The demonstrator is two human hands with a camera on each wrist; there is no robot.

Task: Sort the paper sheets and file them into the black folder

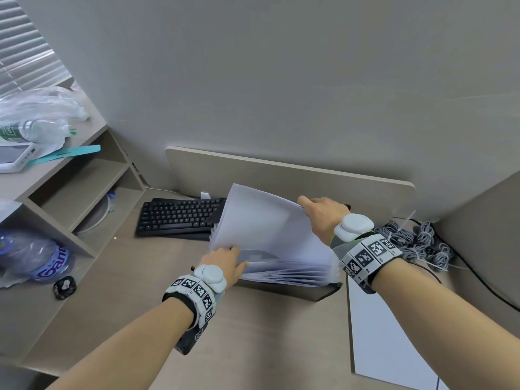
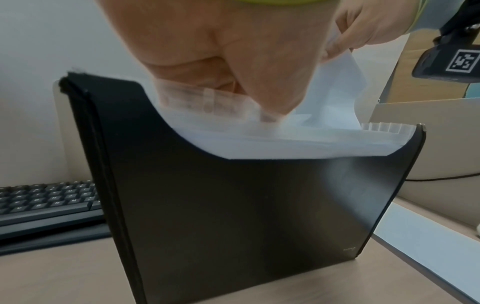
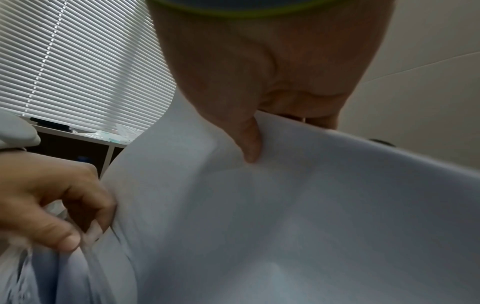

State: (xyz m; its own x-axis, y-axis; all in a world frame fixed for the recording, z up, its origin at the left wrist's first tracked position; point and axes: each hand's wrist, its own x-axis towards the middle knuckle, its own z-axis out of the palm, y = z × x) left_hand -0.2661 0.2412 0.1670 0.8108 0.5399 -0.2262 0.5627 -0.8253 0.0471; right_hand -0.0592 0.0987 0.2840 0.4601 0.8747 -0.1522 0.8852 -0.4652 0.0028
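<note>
**Slipping a sheet into the folder, more paper waiting**

We are working at the centre of the head view, where the black folder [image 1: 315, 289] is standing upright on the desk [image 1: 135, 291] with its pockets fanned open. Our right hand [image 1: 323, 212] is pinching the top edge of a white sheet [image 1: 261, 220], thumb in front and fingers behind, and the paper is bowing as it goes in. Our left hand [image 1: 225, 263] is curling its fingers round the translucent dividers [image 2: 387, 129], parting them to hold a pocket open. Several pockets are already showing white paper, so we judge the filing well under way. At lower right, more loose paper [image 1: 388, 342] is lying flat, apparently not yet filed. A black keyboard [image 1: 180, 218] is sitting behind, left of centre.
</note>
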